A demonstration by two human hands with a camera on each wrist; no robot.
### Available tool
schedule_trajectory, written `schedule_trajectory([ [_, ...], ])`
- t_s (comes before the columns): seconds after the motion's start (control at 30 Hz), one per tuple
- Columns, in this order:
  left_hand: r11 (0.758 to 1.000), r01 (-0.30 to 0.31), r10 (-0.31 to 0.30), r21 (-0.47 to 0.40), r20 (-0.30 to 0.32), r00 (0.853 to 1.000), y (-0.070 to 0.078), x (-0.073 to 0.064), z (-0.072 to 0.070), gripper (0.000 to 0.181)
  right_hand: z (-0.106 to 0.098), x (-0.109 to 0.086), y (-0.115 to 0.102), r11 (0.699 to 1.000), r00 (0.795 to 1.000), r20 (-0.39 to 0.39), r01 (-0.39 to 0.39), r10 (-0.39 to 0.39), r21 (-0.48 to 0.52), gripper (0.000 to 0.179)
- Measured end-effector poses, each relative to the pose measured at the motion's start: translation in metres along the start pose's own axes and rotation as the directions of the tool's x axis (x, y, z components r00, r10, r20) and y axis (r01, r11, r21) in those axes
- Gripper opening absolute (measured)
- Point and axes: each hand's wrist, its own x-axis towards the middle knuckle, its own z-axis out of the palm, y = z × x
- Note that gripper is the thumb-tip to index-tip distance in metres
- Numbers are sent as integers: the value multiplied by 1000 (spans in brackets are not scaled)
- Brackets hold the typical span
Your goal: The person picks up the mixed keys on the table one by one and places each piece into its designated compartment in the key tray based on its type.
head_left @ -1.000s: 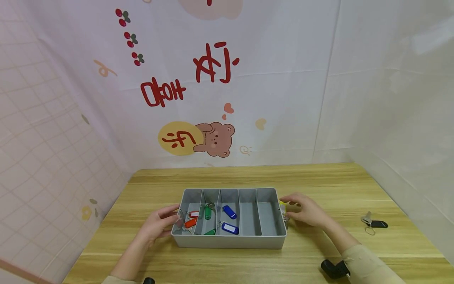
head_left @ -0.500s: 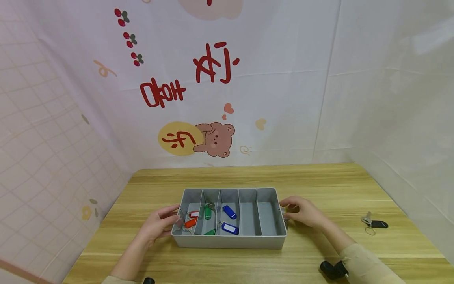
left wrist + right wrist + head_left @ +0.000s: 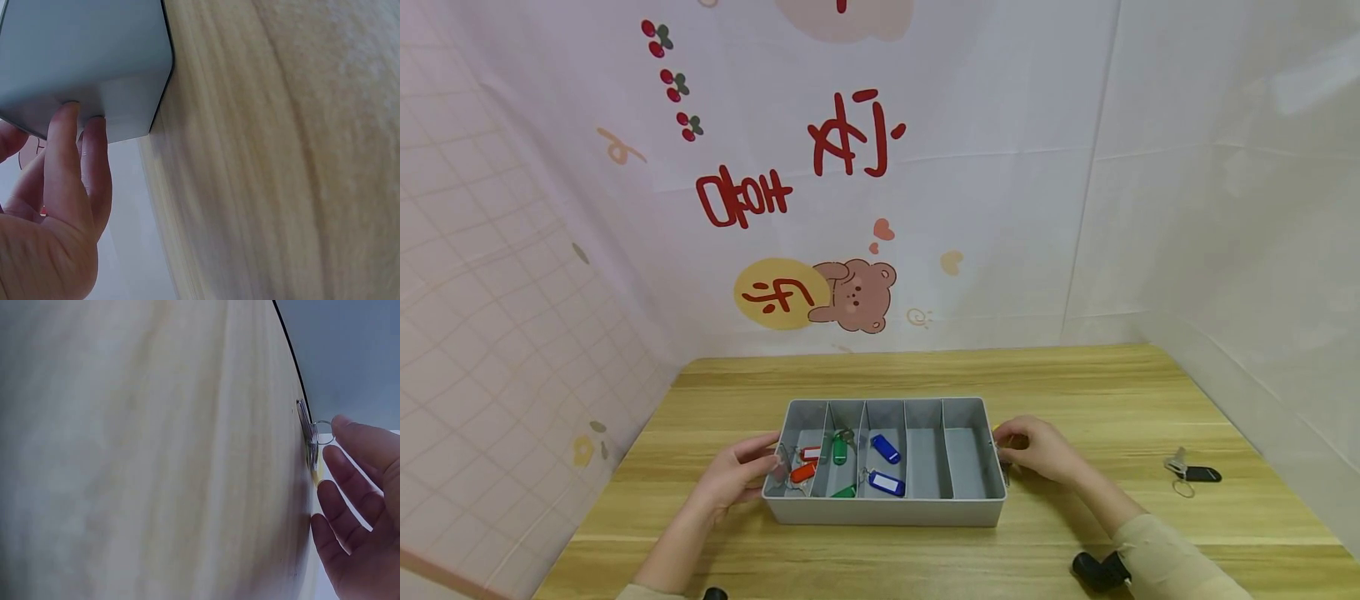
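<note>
A grey divided tray [image 3: 886,511] stands on the wooden table, holding red tags [image 3: 803,472], green tags [image 3: 839,450] and blue tags [image 3: 886,482] with keys. My left hand [image 3: 735,475] grips its left end, thumb over the rim; in the left wrist view, fingertips [image 3: 65,115] press the outer wall. Close against the right wall, my right hand [image 3: 1037,448] reaches down beside a yellow key tag [image 3: 997,428], mostly hidden. In the right wrist view, the thumb tip meets a metal key ring [image 3: 324,442], the index fingertip is apart from the thumb, and keys [image 3: 310,440] lie by the tray.
A key with a black tag [image 3: 1202,473] lies far right on the table [image 3: 1090,375]. The two rightmost tray compartments [image 3: 964,467] hold no tags. A patterned white cloth [image 3: 1000,208] hangs behind the table and along its sides.
My right hand has lowered slightly, with its thumb and index finger drawn closer together beside the tray's right wall. My left hand and the tray have stayed put.
</note>
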Motion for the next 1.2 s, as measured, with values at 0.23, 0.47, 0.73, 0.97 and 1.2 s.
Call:
schedule_trajectory([
  [0.23, 1000, 0, 0, -2, 4, 1000, -1, -1, 0, 57, 2, 4, -1, 1000, 1000, 16, -21, 21, -16, 12],
  [0.47, 1000, -4, 4, 11, 5, 1000, -2, 1, 0, 56, 2, 6, 0, 995, 1000, 3, -25, 25, -101, 14],
  [0.73, 1000, 10, -10, 14, -14, 1000, 0, -1, 0, 56, -2, 3, -2, 995, 998, -20, -57, 56, -77, 11],
  [0.97, 1000, -6, 6, 15, -5, 1000, -1, 0, -1, 56, -8, -2, -5, 988, 989, -59, -140, 136, -65, 5],
  [1.2, 1000, -1, 1, 17, -4, 1000, 0, 1, -1, 57, -14, -6, -7, 984, 982, -101, -168, 163, -51, 4],
])
